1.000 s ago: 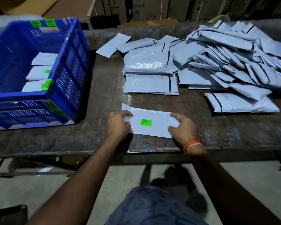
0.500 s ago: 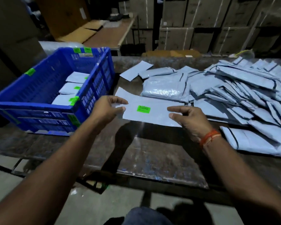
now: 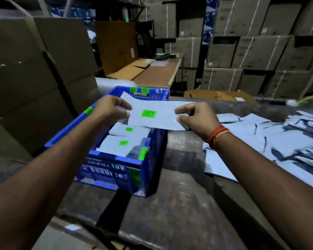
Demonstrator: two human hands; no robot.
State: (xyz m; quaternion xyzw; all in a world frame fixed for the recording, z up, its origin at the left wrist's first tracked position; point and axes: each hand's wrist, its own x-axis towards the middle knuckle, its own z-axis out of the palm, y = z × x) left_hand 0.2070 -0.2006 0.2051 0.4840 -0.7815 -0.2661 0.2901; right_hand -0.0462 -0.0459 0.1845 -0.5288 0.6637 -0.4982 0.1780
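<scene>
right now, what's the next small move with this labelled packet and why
Probably lower the packet into the blue crate: the left hand and right hand pinch its ends above the crate, where other labelled packets already lie.

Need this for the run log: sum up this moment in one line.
left hand: pinches packet end | right hand: pinches other end | packet: green label up, partly over blue crate | crate: holds labelled packets
</scene>
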